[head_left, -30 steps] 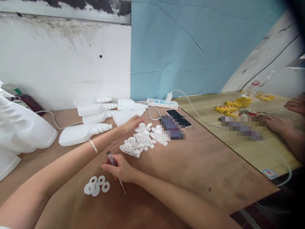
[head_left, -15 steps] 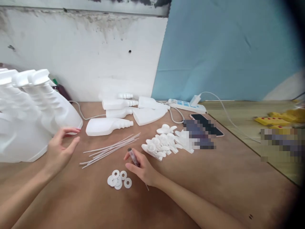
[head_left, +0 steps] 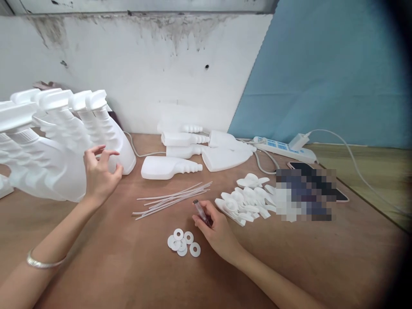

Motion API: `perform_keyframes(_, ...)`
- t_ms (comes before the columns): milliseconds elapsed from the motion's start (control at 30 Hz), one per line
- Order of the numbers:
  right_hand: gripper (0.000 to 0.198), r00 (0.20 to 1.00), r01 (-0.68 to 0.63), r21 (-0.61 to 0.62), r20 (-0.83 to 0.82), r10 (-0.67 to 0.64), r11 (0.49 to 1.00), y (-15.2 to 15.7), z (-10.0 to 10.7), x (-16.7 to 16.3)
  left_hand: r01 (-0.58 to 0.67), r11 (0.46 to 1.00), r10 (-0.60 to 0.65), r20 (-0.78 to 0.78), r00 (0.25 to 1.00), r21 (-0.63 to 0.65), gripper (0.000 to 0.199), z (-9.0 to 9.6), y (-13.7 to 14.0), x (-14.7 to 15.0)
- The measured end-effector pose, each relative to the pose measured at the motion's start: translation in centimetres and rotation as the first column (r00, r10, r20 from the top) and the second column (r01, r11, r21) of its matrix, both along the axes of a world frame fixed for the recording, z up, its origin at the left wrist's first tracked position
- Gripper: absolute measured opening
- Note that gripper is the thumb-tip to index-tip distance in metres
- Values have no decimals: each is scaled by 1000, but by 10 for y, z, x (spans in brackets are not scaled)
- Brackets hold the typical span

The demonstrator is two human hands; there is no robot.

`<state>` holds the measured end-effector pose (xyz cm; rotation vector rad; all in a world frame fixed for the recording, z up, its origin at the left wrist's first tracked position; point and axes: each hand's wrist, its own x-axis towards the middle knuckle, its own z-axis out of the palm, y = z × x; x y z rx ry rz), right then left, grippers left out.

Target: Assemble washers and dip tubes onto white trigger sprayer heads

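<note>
The left hand (head_left: 102, 175) is raised at the left, in front of a cluster of standing white bottles (head_left: 61, 167) with trigger heads; its grip is fairly wide, thumb and fingers curved and parted with nothing between them; whether a fingertip touches a bottle, I cannot tell; a silvery bracelet (head_left: 41, 265) circles the left wrist. The right hand (head_left: 220, 229) is near the middle of the brown worktop (head_left: 128, 266), its grip narrow and holding a slim tool (head_left: 201, 210) by the clear handle; the dark-capped end points up and left, the other end hidden by the hand.

Just left of and nearer than the right hand lies a small heap of flat white rings (head_left: 183, 243), some overlapping; farther and to the left, thin white tubes (head_left: 170, 201) lie in a loose bundle; beyond them, several white bottles without heads (head_left: 169, 168) lie on their sides; right of the right hand is a pile of white plastic pieces (head_left: 246, 201); at the far right are a phone (head_left: 296, 166), partly blurred out, and a power strip (head_left: 277, 147) with a plug in it.
</note>
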<state>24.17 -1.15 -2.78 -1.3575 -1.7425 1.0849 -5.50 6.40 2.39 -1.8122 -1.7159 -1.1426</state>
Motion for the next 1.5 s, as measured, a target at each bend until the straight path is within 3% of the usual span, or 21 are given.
perform_keyframes(200, 44, 1000, 2, 75, 24, -4, 997, 1, -2, -1, -107, 986, 109, -10, 994, 124, 51, 23, 40, 5)
perform_keyframes(533, 45, 1000, -10, 156, 27, 6, 988, 2, -7, -1, -335, 904, 295, 179, 939, 266, 57, 67, 53, 18)
perform_keyframes(633, 43, 999, -14, 164, 31, 10, 986, 1, -6, -1, -332, 905, 296, 169, 940, 264, 44, 76, 54, 18)
perform_keyframes(867, 39, 1000, -18, 158, 18, 15, 987, 1, -4, -1, -326, 909, 319, 70, 945, 260, 32, 66, 49, 20)
perform_keyframes(1067, 36, 1000, -4, 142, 4, 3, 990, 1, -3, -1, -273, 941, 249, 138, 959, 200, 63, 50, 52, 24)
perform_keyframes(1233, 36, 1000, -14, 134, 10, 13, 991, 1, -3, -1, -304, 922, 273, 154, 950, 240, 67, 59, 55, 24)
perform_keyframes(1500, 35, 1000, -14, 138, -10, 16, 990, 1, -5, -1, -284, 942, 280, 51, 959, 180, 44, 70, 53, 18)
